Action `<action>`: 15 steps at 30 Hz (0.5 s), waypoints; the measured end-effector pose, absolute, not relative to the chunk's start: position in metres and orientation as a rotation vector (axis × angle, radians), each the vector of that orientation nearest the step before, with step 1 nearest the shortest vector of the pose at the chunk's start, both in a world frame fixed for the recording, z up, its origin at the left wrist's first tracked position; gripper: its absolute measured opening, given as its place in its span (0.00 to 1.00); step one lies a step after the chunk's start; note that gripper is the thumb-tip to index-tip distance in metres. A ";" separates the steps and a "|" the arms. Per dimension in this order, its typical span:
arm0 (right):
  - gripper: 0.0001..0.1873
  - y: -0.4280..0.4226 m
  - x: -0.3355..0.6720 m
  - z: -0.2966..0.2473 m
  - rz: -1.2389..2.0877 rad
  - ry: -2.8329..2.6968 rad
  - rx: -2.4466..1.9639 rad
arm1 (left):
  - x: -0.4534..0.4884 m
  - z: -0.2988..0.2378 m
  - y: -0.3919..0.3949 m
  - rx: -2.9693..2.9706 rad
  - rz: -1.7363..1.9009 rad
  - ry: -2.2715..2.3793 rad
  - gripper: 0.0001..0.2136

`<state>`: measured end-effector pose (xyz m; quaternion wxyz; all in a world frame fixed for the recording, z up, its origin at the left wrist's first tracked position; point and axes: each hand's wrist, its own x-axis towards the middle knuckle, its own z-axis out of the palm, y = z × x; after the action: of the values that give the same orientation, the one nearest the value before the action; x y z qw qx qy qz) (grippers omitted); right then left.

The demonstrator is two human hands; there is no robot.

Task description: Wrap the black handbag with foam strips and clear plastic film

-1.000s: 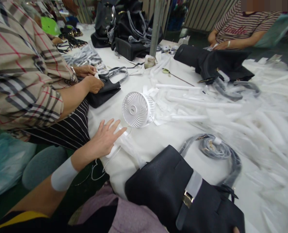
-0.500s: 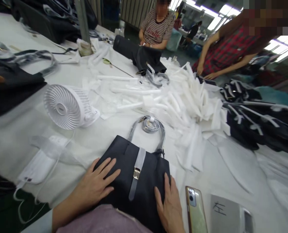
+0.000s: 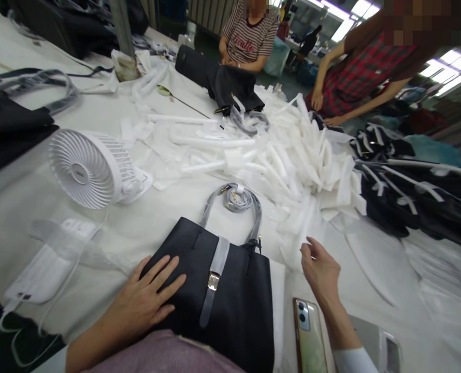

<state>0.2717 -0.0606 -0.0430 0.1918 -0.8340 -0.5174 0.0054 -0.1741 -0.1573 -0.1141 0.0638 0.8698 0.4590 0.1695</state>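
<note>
One broad white-covered worktable (image 3: 370, 290) lies before us, heaped with a pile of white foam strips (image 3: 292, 155). One black leather handbag with a grey strap and gold clasp (image 3: 222, 300) sits at the near edge, one round white desk fan (image 3: 86, 168) to its left, one phone (image 3: 308, 336) on its right. Our left hand (image 3: 145, 300) lies flat and spread on the bag; our right hand (image 3: 319, 267) hovers loosely curled, holding nothing, beside the strips.
</note>
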 end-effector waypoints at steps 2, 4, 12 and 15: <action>0.27 -0.044 0.287 -0.039 -0.015 -1.439 -2.372 | -0.174 -0.116 -0.159 2.618 0.524 1.392 0.27; 0.28 -0.034 0.304 -0.037 -0.051 -1.381 -2.429 | -0.174 -0.120 -0.160 2.611 0.548 1.400 0.27; 0.29 -0.034 0.344 -0.066 0.058 -1.204 -2.626 | -0.174 -0.124 -0.160 2.608 0.591 1.394 0.25; 0.29 -0.036 0.352 -0.080 0.116 -1.129 -2.664 | -0.174 -0.122 -0.160 2.611 0.580 1.401 0.25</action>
<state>0.3517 -0.0362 -0.0797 0.1225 -0.9130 -0.3870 0.0398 -0.1736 -0.1597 -0.1224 0.0610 0.8632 0.4631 0.1916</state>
